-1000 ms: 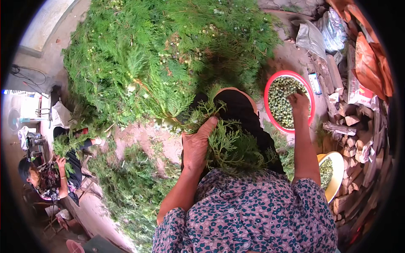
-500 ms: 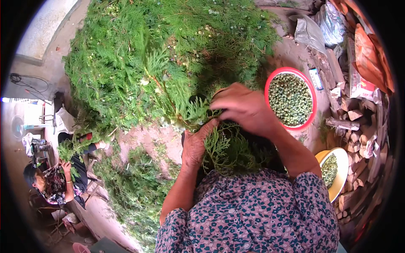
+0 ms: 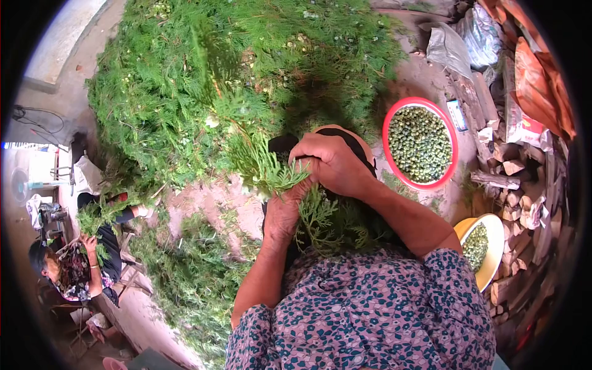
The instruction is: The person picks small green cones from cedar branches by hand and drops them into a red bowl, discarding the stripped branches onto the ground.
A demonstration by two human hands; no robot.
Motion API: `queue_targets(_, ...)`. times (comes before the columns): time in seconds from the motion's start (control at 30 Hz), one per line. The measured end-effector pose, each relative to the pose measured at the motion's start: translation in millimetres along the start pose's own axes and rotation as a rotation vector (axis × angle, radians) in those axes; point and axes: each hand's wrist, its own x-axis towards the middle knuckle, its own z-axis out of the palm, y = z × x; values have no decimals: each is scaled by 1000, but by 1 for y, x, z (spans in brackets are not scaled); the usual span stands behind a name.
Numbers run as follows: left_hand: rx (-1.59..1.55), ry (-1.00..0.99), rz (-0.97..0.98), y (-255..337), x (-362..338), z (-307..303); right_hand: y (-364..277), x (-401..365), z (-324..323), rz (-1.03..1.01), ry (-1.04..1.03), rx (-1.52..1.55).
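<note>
Left hand (image 3: 282, 213) fist-closed round the stems of a cypress sprig (image 3: 262, 163), thumb up, fronds fanning out to the left and more greenery hanging below the palm. Right hand (image 3: 330, 163) knuckles-up, fingers curled tight onto the same sprig right at my left fingertips, both hands touching. The sprig sits in front of my chest, over a dark cloth (image 3: 348, 139) on my lap. Big pile of cut branches (image 3: 203, 74) just beyond the hands, nearly touching the frond tips; loose cuttings (image 3: 185, 271) on the ground to my left. Bare earth gap between pile and cuttings. Red basin (image 3: 384, 145) full of green cones (image 3: 420, 143) near to the right, open path to it; yellow bowl (image 3: 493, 259) with more by my right elbow. Firewood stack (image 3: 512, 166) hems in the right edge. Another person (image 3: 74, 265) seated well apart, lower left. Right fingertips are hidden under the knuckles; can't tell what exactly they pinch. My sleeves cut off the forearms; lens edge is black.
</note>
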Motion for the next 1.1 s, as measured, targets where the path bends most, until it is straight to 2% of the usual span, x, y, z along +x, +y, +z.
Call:
queue_targets(0.07,-139,-54,-1,0,3,5,-7,-3,-1,411,85,302)
queue_targets(0.1,-138,-59,-3,-3,4,6,-4,-4,-4,415,89,300)
queue_targets(0.17,-112,-45,19,-12,8,7,7,-3,-17,513,325,277)
queue_targets(0.23,-106,-20,30,-15,11,6,14,-8,-38,579,488,378)
queue_targets(0.3,-261,-61,-20,-17,14,7,30,-24,-62,571,579,399)
queue_targets(0.37,-280,-14,-13,-9,9,13,49,-46,-86,636,746,320)
queue_targets(0.43,-253,-37,36,-4,10,13,71,-77,-115,690,799,91)
queue_targets(0.5,-369,-7,50,-3,9,16,114,-126,-140,737,1031,-12)
queue_targets(0.6,-377,-8,29,-2,10,17,162,-202,-182,893,1076,-360)
queue_targets(0.63,-339,46,18,-1,11,18,162,-205,-185,916,1099,-502)
queue_targets(0.67,-301,101,6,-1,11,19,160,-210,-186,943,1150,-407)
queue_targets(0.7,-301,102,6,0,10,20,162,-211,-186,943,1150,-406)
queue_targets(0.77,-351,93,85,3,9,27,140,-190,-173,808,1027,-417)
queue_targets(0.8,-339,61,107,0,13,26,105,-158,-156,776,996,-244)
queue_targets(0.9,-364,31,50,5,12,29,51,-96,-117,551,875,48)
queue_targets(1.0,-320,51,86,3,15,30,-46,-53,-76,456,544,178)
queue_targets(1.03,-317,50,119,1,16,34,-66,-47,-62,273,402,120)
queue_targets(1.07,-196,109,187,6,16,39,-76,-41,-53,92,236,32)
queue_targets(1.1,225,27,415,-12,24,30,-86,-37,-40,121,176,58)
